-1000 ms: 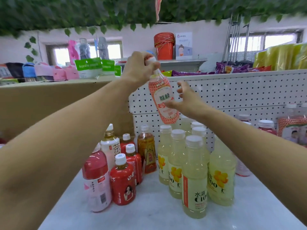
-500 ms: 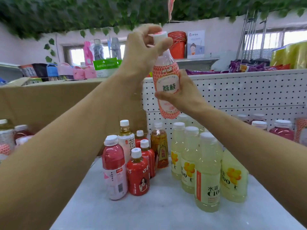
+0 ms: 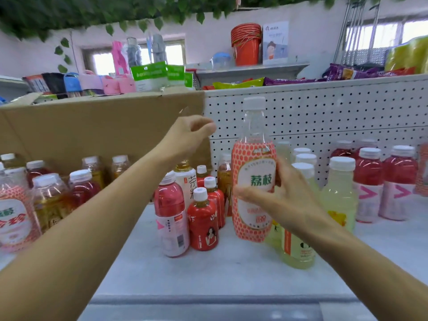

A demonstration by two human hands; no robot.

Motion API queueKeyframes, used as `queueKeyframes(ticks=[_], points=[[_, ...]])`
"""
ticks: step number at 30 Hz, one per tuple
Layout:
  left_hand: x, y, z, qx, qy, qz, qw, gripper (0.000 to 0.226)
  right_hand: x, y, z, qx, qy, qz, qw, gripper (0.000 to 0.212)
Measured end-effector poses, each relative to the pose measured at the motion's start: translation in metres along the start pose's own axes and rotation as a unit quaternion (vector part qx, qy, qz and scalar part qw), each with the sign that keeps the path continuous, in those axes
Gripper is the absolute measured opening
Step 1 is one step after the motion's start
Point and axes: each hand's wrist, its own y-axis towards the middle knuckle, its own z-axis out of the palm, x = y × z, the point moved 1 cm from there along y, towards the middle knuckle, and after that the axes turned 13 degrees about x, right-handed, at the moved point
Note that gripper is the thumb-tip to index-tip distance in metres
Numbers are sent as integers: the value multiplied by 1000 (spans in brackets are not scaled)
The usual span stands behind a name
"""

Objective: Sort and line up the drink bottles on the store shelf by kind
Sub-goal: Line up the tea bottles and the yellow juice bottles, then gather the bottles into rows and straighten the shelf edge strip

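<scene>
Two bare hands are raised over the shelf [image 3: 208, 269], and only one of them carries anything. The right hand [image 3: 289, 200] grips the lychee bottle [image 3: 253, 172] at the middle of its label, thumb across the front and fingers curled round the far side. The bottle stands upright, its white cap [image 3: 254, 103] level with the pegboard back panel [image 3: 335, 112]. Whether its base touches the shelf or hangs just above it cannot be told. The left hand [image 3: 185, 137] is apart from the bottle, up and to its left, with fingers loosely curled and nothing in them. Directly behind and to the right of the held bottle stand the pale yellow bottles [image 3: 340, 193], packed close together. To its left is a mixed cluster: a pink bottle [image 3: 171, 216] at the front, small red bottles [image 3: 203, 225] beside it, a white-labelled tea bottle [image 3: 185, 179] and an amber bottle [image 3: 223, 179] behind. Farther right, along the back panel, red drink bottles [image 3: 368, 181] stand in a row. At the far left, in front of a cardboard box [image 3: 92, 126], is another crowd of amber and red bottles [image 3: 48, 198], with a second net-patterned bottle [image 3: 14, 218] at the edge of view. Above the panel lie snack packets [image 3: 238, 84], with orange buckets [image 3: 246, 45] behind.
</scene>
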Motion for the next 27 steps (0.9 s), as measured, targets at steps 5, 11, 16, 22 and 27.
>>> queueKeyframes(ticks=[5,11,16,22,27], points=[[29,-28,-1,23,67,-30,997,31,-24,-21,21,7,24,27,999,57],[57,-64,-1,-39,103,-64,992,57,-46,-32,39,7,33,57,998,61],[95,-96,24,-99,-63,-116,986,80,-55,-33,52,-5,42,65,997,66],[122,-113,59,-114,-152,-148,971,72,-54,-33,62,-20,47,59,997,65],[112,-129,69,-146,-195,-130,961,64,-54,-35,61,-15,67,57,996,69]])
